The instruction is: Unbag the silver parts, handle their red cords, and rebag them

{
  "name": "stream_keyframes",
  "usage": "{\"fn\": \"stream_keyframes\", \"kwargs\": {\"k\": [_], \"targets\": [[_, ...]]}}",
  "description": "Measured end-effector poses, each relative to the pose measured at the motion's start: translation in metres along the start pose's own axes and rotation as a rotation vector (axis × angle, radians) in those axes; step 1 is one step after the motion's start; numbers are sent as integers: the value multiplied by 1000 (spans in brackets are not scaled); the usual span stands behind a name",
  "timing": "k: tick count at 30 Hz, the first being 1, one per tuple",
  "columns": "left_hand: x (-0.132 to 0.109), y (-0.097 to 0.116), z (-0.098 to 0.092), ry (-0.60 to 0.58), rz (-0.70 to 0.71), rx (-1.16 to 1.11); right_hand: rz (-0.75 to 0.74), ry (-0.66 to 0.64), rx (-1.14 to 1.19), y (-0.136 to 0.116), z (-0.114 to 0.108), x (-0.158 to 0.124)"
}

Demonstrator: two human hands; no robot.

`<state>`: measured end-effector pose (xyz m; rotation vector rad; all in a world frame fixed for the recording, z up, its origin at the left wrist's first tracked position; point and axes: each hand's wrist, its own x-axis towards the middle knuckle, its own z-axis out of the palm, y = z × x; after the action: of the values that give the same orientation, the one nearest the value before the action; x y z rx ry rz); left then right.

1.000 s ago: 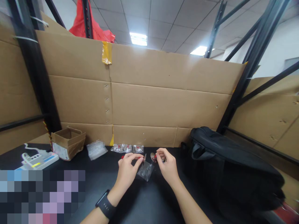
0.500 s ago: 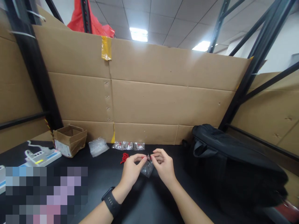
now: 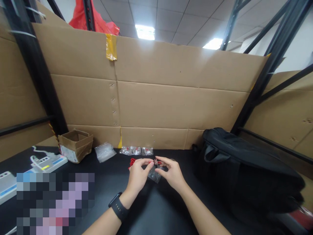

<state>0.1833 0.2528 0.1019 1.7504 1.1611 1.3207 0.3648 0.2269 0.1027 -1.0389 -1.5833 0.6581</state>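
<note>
Tabletop [image 3: 156, 212] stretches between right hand [image 3: 173, 173] and black bag [image 3: 249, 173].

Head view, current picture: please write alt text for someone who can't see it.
Over a black table, the left hand pinches a small item, the right hand close beside it; a clear plastic bag shows just below. Behind lie three clear packets; a cardboard box stands left, a black bag right.
</note>
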Motion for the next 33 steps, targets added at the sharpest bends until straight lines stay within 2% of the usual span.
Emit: {"fn": "stream_keyframes", "kwargs": {"k": [7,13,16,18,21,24,26,33], "targets": [[-1,-1,0,-41,35,22,58,-73,33,2,-9,3],[0,2,3,-127,35,-114,50,-148,170,-9,-18,6],[-1,6,3,-138,41,-76,85,-132,213,-12,-22,7],[-4,7,2,-179,8,16,102,-68,222,-12,-27,8],[-14,8,1,-381,28,245,86,41,141,-10,-36,10],[-27,9,0,-571,149,436,43,40,26,-11,-44,10],[-33,10,1,-619,207,517,14,-20,-64,-14,-48,9],[-38,2,0,-645,308,643,-22,-252,-458,-21,-59,2]]}}
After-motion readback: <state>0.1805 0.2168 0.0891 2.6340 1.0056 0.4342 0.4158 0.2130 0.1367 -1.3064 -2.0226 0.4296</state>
